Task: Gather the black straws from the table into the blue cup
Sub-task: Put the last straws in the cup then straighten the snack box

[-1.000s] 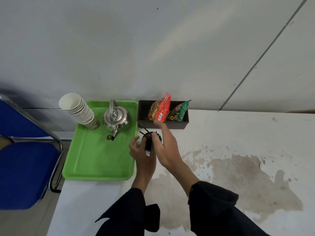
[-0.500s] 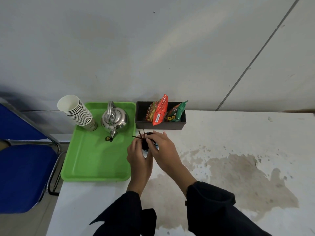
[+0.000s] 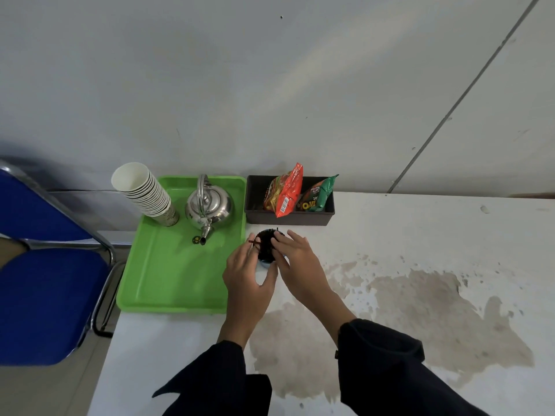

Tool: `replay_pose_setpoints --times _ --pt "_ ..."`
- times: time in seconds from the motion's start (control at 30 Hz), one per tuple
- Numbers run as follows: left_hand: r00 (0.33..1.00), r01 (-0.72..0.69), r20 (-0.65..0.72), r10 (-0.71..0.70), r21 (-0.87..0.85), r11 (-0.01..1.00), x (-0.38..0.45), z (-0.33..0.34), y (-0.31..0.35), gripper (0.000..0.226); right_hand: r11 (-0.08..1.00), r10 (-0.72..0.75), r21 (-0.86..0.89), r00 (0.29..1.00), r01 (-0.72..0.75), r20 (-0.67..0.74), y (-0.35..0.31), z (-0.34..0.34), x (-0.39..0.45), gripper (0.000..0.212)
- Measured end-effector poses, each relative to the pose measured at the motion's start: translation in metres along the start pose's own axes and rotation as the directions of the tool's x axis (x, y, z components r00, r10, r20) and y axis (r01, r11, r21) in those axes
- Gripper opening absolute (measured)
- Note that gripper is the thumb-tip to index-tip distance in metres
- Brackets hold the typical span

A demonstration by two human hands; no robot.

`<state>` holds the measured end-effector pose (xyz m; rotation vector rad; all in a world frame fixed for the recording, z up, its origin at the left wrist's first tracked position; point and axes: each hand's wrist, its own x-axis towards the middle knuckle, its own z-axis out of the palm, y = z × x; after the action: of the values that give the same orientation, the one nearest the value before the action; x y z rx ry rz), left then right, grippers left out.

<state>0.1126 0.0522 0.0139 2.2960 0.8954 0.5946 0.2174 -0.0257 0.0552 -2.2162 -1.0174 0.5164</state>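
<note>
The blue cup [image 3: 266, 263] stands on the white table [image 3: 420, 235] just right of the green tray, packed with black straws [image 3: 265, 246] that hide most of it. One straw [image 3: 253, 242] sticks out sideways to the left. My left hand [image 3: 247, 280] is cupped against the cup's left side, fingertips just under that stray straw and thumb spread out below the cup. From the right, my right hand [image 3: 297, 259] lays fairly straight fingers on the straw tops. I see no loose straws on the table.
A green tray [image 3: 168, 280] holds a steel kettle [image 3: 209, 205] and a leaning stack of paper cups [image 3: 144, 190]. Behind the cup is a dark box [image 3: 289, 219] with snack packets. A blue chair [image 3: 36, 265] stands left of the table. The tabletop at right is stained.
Both hands stay at the cup. The straws that fanned out earlier are now pushed together in the cup, with one still pointing left. My right fingers have shifted onto the straw tops.
</note>
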Motion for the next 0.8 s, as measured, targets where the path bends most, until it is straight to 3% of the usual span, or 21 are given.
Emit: replay_pose_setpoints --times 0.2,0.3,0.37,0.5,0.67,0.8 --pt "0.994 0.109 -0.023 -0.110 -0.035 0.993 0.000 -0.008 0.002 0.056 1.000 0.018 0.024 0.982 -0.014 -0.189 -0.005 -0.008 -0.001 0.027" --pt "0.985 0.165 -0.021 -0.168 -0.107 0.980 0.004 -0.015 0.004 0.052 0.997 0.033 0.068 0.984 -0.021 -0.177 0.000 -0.004 0.004 0.029" --pt "0.989 0.146 0.002 -0.147 -0.117 0.982 0.006 -0.019 0.003 0.049 0.998 0.005 0.063 0.988 0.004 -0.151 0.004 0.002 0.008 0.029" --pt "0.993 0.114 0.026 -0.111 -0.131 0.985 0.010 -0.025 0.001 0.053 0.994 -0.107 -0.017 0.961 0.107 -0.256 0.002 0.006 0.011 0.031" --pt "0.998 0.068 0.008 -0.067 -0.135 0.989 0.015 -0.027 0.002 0.055 0.938 -0.254 -0.258 0.965 0.231 -0.060 0.002 0.015 0.015 0.047" --pt "0.995 -0.063 0.075 0.060 0.033 0.998 0.017 -0.025 -0.004 0.050 0.874 -0.268 -0.408 0.962 0.266 0.052 0.013 0.024 0.015 0.054"
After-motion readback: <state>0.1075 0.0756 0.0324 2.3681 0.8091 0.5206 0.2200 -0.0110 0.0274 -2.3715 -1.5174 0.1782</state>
